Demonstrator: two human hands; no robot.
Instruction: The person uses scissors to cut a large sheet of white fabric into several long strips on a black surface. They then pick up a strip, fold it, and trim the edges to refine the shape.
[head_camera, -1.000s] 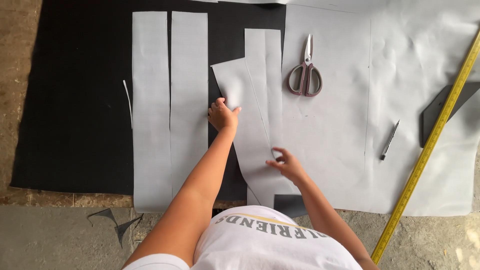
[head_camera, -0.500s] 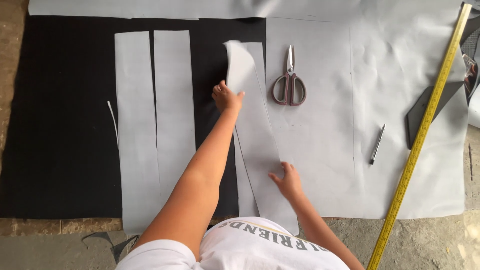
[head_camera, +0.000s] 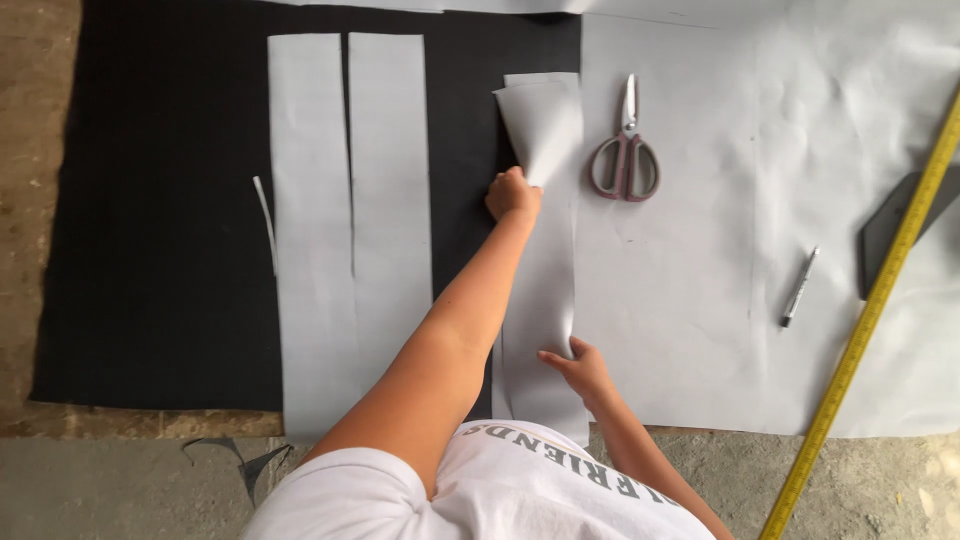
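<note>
Head view: the left hand (head_camera: 513, 195) pinches the upper part of a long pale grey paper strip (head_camera: 545, 330), which lies on the black fabric sheet (head_camera: 160, 200) beside the wide grey paper sheet (head_camera: 720, 300); its top end curls up; the right hand (head_camera: 578, 365) presses flat, fingers spread, on its lower part. The strip looks light, limp and easily creased; best held near both ends. Grey-handled scissors (head_camera: 624, 160) lie just right of it.
</note>
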